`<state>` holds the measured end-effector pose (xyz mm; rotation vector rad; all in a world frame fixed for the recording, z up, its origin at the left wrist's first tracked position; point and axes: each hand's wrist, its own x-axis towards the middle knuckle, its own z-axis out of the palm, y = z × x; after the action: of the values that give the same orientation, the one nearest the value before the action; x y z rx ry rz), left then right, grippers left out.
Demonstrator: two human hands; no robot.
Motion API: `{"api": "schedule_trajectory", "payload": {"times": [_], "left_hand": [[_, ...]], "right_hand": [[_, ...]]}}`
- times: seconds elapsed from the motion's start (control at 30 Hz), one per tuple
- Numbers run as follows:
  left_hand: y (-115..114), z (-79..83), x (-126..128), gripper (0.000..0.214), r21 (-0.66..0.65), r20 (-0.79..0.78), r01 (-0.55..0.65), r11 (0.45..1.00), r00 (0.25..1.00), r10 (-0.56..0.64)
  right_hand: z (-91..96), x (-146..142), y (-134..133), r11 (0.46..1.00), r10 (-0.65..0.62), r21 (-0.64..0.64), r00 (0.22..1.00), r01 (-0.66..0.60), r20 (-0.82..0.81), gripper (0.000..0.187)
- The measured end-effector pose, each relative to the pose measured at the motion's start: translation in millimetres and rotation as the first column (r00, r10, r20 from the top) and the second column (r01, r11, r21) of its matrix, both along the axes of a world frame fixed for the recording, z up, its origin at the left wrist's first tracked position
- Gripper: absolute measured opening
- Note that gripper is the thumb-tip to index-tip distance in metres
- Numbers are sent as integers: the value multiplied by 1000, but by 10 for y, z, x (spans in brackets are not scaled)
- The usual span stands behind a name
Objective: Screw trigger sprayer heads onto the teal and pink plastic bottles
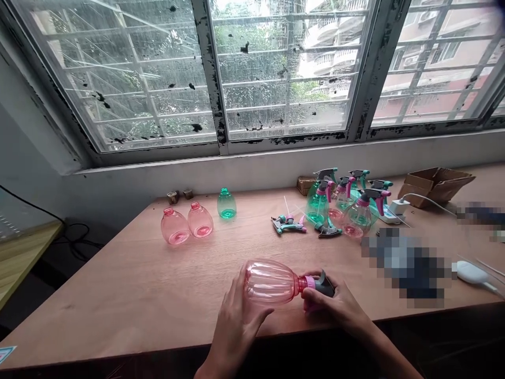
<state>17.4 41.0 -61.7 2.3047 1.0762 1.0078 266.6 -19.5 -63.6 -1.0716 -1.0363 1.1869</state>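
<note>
A clear pink spray bottle [270, 282] lies on its side just above the near part of the table, base to the left and neck to the right. My left hand [236, 310] holds it around the base end, thumb along the lower side. At the neck, my right hand [329, 300] grips the grey-and-pink trigger spray head [321, 284], whose pink collar meets the bottle's mouth. Whether the collar is fully screwed on, I cannot tell. Parts of the spray head are hidden by my right fingers.
Two pink bottles without heads [175, 227] and a green bottle [226, 204] stand at the back left. Loose spray heads [289, 225] lie centre-back, beside several bottles fitted with heads [357, 218]. Further right are an open cardboard box [434, 184], a white power adapter [396, 208] and a blurred-out object [410, 263].
</note>
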Motion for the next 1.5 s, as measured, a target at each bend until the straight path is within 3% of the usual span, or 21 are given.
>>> {"api": "schedule_trajectory", "payload": {"times": [0.1,0.27,0.4,0.63,0.77,0.9,1.0,1.3,1.5], "left_hand": [[18,-66,-39,89,34,-43,0,999,999,2],[31,-13,-63,68,-6,-29,-14,1000,999,14],[12,69,-30,70,-22,-25,-8,1000,1000,8],[-13,39,-23,77,39,-66,18,999,998,-16],[-22,58,-40,73,-79,-11,11,997,1000,-12],[4,67,-47,62,-246,141,6,969,990,30],[18,45,-33,62,-295,204,11,955,978,52],[12,-117,36,62,-104,245,-78,992,964,102],[51,-87,65,63,-55,229,-7,998,973,19]], "right_hand": [[-19,-7,3,1000,-14,-18,1000,14,-12,38],[-5,-44,-6,997,-61,-49,998,62,15,44],[28,-30,-25,995,-79,-66,997,80,21,45],[38,28,-39,996,-43,-76,999,44,16,42],[64,12,-2,996,-25,-88,1000,23,-15,43],[89,0,39,993,1,-119,998,-8,-66,43],[88,7,52,993,33,-115,997,-40,-66,41],[24,32,23,1000,11,-13,998,-12,-69,41],[33,18,19,1000,-7,-1,999,7,-41,40]]}}
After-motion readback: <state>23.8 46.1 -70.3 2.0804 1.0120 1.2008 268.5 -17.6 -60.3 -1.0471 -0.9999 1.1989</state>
